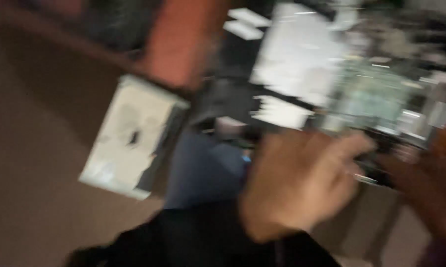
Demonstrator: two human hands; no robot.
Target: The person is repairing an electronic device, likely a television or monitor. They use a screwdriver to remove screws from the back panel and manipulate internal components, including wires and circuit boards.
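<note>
hands: 2 (blurred) | left hand and right hand grip cannot tell | green board: 1

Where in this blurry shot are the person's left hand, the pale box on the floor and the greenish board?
left hand (297, 185): head view, on the back of the hand.
pale box (129, 133): head view, on its top face.
greenish board (376, 94): head view, on its middle; blurred.

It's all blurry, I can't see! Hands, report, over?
Left hand over dark slim object, grip unclear. Right hand at frame edge, blurred. Greenish flat board just beyond. White rectangular box left, apart.
</note>
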